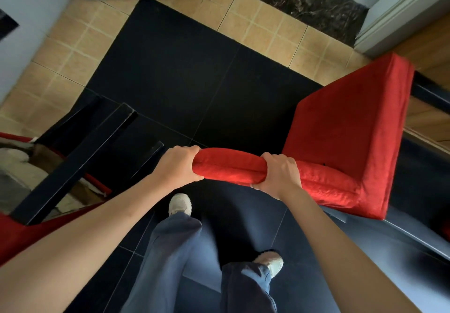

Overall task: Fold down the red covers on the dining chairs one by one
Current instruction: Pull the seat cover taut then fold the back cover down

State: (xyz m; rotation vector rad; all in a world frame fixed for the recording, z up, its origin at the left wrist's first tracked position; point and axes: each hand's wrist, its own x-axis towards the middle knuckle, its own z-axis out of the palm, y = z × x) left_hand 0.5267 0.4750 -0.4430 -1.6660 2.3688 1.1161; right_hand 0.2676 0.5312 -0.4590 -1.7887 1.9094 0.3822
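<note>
A dining chair in a red velvet cover (345, 127) stands right of centre, seen from above, its seat stretching away to the upper right. The top of its backrest (229, 166) lies straight below me as a red padded roll. My left hand (179, 166) grips the roll's left end with fingers curled over it. My right hand (278, 172) grips it further right, fingers wrapped over the top. Both forearms reach in from the bottom corners.
A second chair (73, 156) with black legs and red fabric lies tipped at the left. A dark table edge (428, 93) borders the red seat at right. My legs in blue trousers and pale shoes (180, 204) stand on black tiles; beige tiles and white cabinets lie beyond.
</note>
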